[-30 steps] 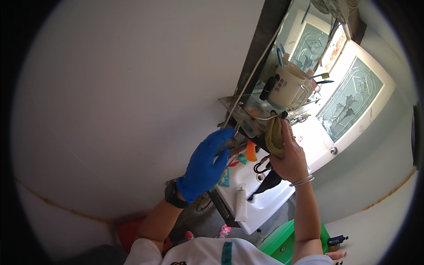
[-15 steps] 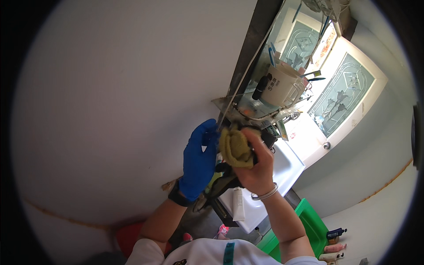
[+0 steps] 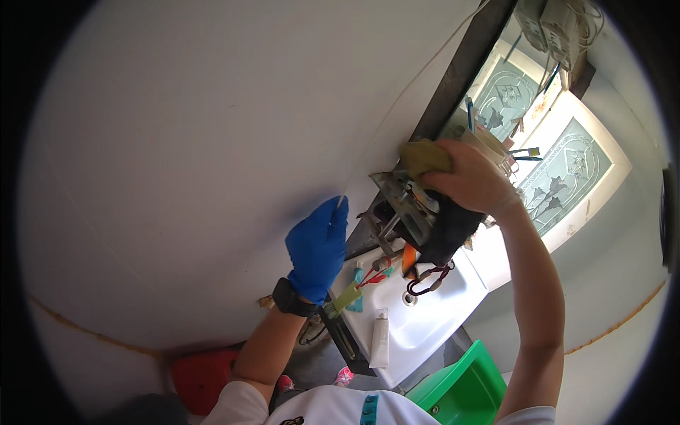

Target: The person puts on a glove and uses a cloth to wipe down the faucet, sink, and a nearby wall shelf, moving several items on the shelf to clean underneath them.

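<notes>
My left hand point(image 3: 316, 244), in a blue glove, is closed at the wall with its fingertips round a thin white cord point(image 3: 397, 106). The cord runs up along the wall beside the dark-framed mirror point(image 3: 464, 74). My bare right hand point(image 3: 471, 177) grips a folded yellow-green cloth point(image 3: 427, 157) at the mirror's lower edge, just above the glass shelf point(image 3: 404, 205). Behind that hand stands a pale cup point(image 3: 485, 144), partly hidden, with toothbrushes in it. A black fabric item point(image 3: 453, 228) hangs below the shelf.
Under the shelf is a white sink point(image 3: 418, 329) with a white tube point(image 3: 380, 340) and a green-handled brush point(image 3: 345, 299) on its rim. A green basin point(image 3: 464, 389) and a red plastic item point(image 3: 202, 379) stand lower down. A white door with patterned glass point(image 3: 581, 163) is at the right.
My right hand has carried the cloth up and right, away from my left hand to the mirror's edge. The left hand now pulls the cord out from the mirror, and the view has shifted.
</notes>
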